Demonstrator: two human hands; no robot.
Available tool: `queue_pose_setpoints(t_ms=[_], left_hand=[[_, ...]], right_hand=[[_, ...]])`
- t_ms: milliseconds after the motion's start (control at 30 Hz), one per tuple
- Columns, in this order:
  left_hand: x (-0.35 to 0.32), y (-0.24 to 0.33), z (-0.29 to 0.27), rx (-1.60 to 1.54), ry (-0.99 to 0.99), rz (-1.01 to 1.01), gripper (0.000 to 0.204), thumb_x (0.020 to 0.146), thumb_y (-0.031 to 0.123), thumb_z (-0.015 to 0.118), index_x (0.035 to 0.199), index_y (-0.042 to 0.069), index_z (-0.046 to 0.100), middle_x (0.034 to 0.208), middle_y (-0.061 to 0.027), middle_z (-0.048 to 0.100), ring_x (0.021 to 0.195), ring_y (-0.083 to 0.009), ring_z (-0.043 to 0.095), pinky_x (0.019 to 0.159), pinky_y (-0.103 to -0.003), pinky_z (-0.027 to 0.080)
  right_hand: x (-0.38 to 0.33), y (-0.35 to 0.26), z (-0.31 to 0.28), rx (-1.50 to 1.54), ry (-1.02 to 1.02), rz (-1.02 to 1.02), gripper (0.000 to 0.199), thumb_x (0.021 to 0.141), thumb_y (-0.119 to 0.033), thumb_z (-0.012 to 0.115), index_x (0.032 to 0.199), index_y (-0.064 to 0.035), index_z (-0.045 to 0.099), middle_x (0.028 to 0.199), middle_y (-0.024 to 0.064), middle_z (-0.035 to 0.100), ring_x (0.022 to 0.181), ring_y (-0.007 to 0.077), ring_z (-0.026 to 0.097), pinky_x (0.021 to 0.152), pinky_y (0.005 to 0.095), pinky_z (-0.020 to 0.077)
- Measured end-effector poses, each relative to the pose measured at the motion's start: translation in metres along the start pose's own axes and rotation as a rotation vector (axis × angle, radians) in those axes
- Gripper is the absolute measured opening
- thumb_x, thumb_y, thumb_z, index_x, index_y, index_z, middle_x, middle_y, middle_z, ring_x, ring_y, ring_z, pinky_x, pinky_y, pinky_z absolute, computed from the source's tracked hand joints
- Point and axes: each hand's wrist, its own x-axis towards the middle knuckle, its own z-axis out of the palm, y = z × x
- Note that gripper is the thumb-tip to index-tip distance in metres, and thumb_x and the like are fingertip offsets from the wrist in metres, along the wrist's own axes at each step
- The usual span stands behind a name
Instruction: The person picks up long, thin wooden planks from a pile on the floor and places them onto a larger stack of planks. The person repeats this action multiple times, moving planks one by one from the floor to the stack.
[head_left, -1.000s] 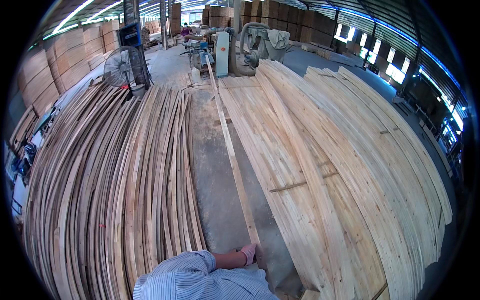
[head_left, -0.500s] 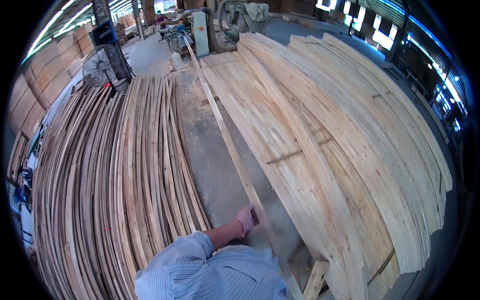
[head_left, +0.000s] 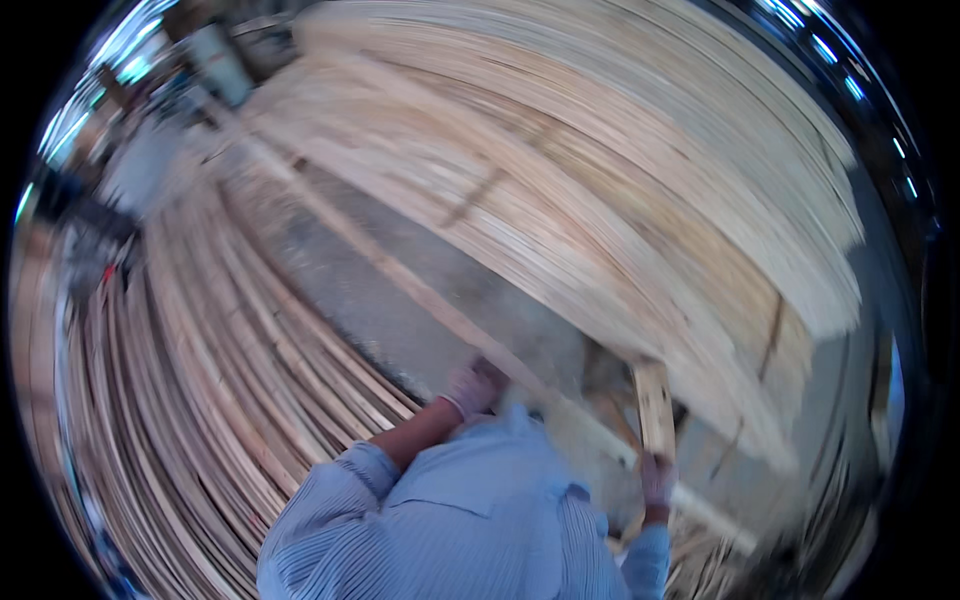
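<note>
A long, narrow wooden board point(head_left: 385, 262) runs slantwise from the machine at the far left down to my body. My left hand point(head_left: 475, 385), in a pale glove, is closed around it just in front of my chest. Farther down, at my right side, my gloved right hand point(head_left: 657, 478) is closed on the same board, whose near end shows past it. Motion blurs the fingers of this hand. A short wooden block point(head_left: 655, 410) with dark spots stands right above the right hand, at the corner of the pale stack.
Wide layers of pale planks point(head_left: 580, 200) cover the right side. Rough, darker boards point(head_left: 200, 390) lie in a dense row at the left. Between them runs a strip of grey floor point(head_left: 400, 225) with sawdust. A light-coloured machine point(head_left: 220, 65) stands at the far left.
My view has swung to the right, so the machine and stacks sit farther left. My right hand has come into view at the board's near end. The left hand stays on the board.
</note>
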Motion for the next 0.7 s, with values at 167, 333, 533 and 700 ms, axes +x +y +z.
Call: queue_pose_setpoints(t_ms=[167,333,533,700], left_hand=[[0.008,-0.005,-0.014,-0.151,-0.028,-0.032,0.023,0.097,0.035,0.043,0.105,0.029,0.063,0.107,0.0098,0.065,0.114,-0.0136,0.054,0.1,-0.04,0.039],[0.017,0.003,-0.068,-0.175,-0.287,-0.085,0.03,0.098,0.039,0.041,0.113,0.023,0.062,0.116,0.0048,0.064,0.117,-0.0148,0.055,0.102,-0.044,0.038],[0.019,-0.004,-0.099,-0.19,-0.404,-0.18,0.042,0.1,0.044,0.04,0.123,0.016,0.06,0.126,-0.0012,0.062,0.121,-0.0162,0.055,0.104,-0.048,0.037],[0.002,-0.008,-0.055,-0.104,-0.227,0.004,0.041,0.096,0.04,0.042,0.122,0.015,0.063,0.126,-0.005,0.065,0.114,-0.023,0.061,0.1,-0.048,0.042]], right_hand=[[-0.001,0.003,-0.006,-0.098,0.05,-0.123,0.037,0.087,-0.042,0.06,0.092,-0.0072,0.073,0.086,0.0204,0.069,0.08,0.0381,0.067,0.072,0.0463,0.0518],[0.001,0.021,-0.016,-0.252,0.007,-0.217,0.029,0.088,-0.034,0.063,0.091,-0.0068,0.072,0.082,0.0189,0.068,0.078,0.0359,0.066,0.07,0.0431,0.0517],[0.011,0.027,-0.007,-0.085,0.038,-0.313,0.029,0.092,-0.033,0.06,0.095,-0.0064,0.072,0.084,0.0174,0.069,0.077,0.032,0.065,0.071,0.0408,0.0507],[-0.02,-0.02,-0.039,0.087,-0.289,-0.122,0.033,0.094,-0.031,0.061,0.108,-0.003,0.071,0.091,0.0128,0.072,0.087,0.0185,0.066,0.081,0.037,0.0517]])
